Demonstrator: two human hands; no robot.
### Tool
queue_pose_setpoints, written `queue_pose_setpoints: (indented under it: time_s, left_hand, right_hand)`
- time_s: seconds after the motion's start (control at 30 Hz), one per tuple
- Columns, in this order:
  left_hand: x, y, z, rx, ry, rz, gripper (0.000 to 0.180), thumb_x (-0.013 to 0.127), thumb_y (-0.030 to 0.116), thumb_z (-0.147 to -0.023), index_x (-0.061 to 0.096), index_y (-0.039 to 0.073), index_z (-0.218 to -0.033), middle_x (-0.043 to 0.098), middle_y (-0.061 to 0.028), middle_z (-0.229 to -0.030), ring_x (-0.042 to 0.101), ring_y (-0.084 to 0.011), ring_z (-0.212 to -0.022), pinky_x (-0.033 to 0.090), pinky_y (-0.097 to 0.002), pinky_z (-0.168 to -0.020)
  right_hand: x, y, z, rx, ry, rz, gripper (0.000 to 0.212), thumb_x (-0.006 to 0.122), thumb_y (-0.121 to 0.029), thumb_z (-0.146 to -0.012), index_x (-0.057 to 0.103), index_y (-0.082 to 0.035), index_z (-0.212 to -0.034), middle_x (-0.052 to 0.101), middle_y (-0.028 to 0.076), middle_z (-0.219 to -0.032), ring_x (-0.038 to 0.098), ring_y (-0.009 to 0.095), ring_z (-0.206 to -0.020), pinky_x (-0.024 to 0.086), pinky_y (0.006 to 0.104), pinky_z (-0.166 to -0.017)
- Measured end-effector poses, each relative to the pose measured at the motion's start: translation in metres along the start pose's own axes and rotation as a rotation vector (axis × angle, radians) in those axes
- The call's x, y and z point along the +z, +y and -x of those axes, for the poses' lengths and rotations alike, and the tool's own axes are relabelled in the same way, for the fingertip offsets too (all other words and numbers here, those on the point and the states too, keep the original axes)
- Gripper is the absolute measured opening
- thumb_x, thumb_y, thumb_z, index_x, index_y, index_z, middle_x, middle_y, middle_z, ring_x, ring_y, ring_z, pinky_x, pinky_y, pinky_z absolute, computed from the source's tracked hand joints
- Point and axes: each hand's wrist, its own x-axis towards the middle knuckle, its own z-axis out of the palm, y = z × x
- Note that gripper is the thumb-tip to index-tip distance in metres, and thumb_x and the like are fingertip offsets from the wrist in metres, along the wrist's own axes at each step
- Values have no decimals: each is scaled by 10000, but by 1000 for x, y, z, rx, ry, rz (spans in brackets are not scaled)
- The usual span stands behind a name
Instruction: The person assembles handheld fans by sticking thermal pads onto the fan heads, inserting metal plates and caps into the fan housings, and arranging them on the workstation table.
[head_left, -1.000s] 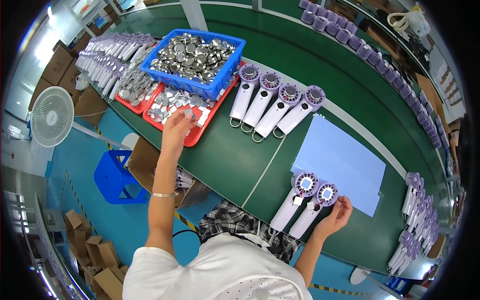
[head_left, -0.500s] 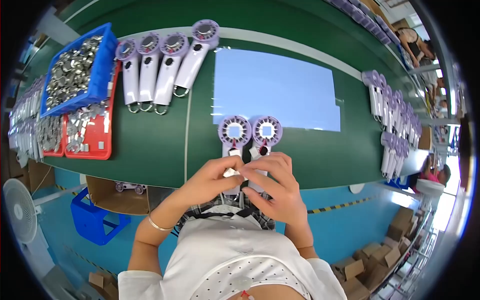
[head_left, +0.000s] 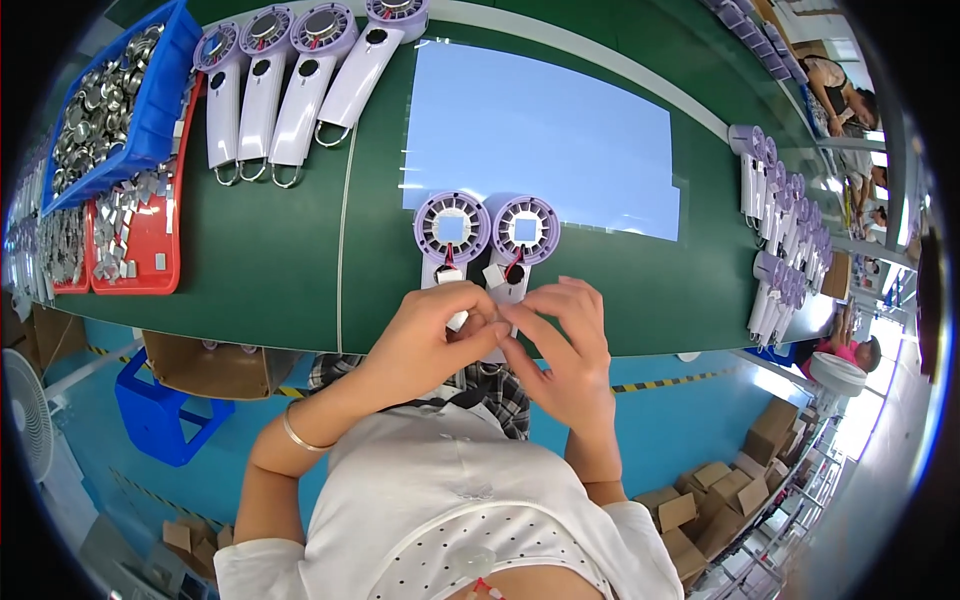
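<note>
Left hand, right hand: fingertips narrow, close together over 2 lilac fans on tabletop. Can't tell if either's holding anything.

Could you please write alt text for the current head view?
A person's left hand and right hand are close together over two lilac handheld fans on a green table. Four more lie upper left, beside a blue bin of metal parts; a blue sheet lies beyond.
</note>
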Motion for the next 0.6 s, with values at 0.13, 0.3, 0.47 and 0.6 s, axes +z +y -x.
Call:
queue_pose_setpoints:
  time_s: [0.13,0.3,0.47,0.6]
  left_hand:
    - [3,-2,0,-8,48,-30,168,738,117,-913,624,-3,-884,550,-37,-696,508,-104,-600,427,-286,-519]
    - [12,-1,7,153,154,-147,132,737,111,-895,664,23,-961,540,-54,-709,526,-172,-575,429,-304,-512]
    - [22,-36,5,725,279,-818,307,799,138,-762,704,14,-1027,495,-34,-767,487,-197,-647,407,-333,-563]
    - [26,-46,7,708,249,-926,314,778,153,-791,707,4,-1058,502,-26,-779,494,-184,-657,398,-325,-592]
  right_hand:
    - [-1,5,-4,0,-18,17,340,815,-42,-721,711,-62,-1044,608,59,-1037,621,266,-961,466,506,-939]
    - [-10,22,-13,143,66,-26,307,814,4,-679,723,-18,-972,663,110,-1002,646,315,-1003,526,408,-878]
    - [-8,43,-37,155,99,26,291,810,-13,-703,725,-58,-978,644,69,-1021,621,300,-1063,470,407,-906]
    - [-3,46,-48,123,39,95,279,808,-7,-711,730,-54,-975,652,64,-1031,609,295,-1123,458,405,-947]
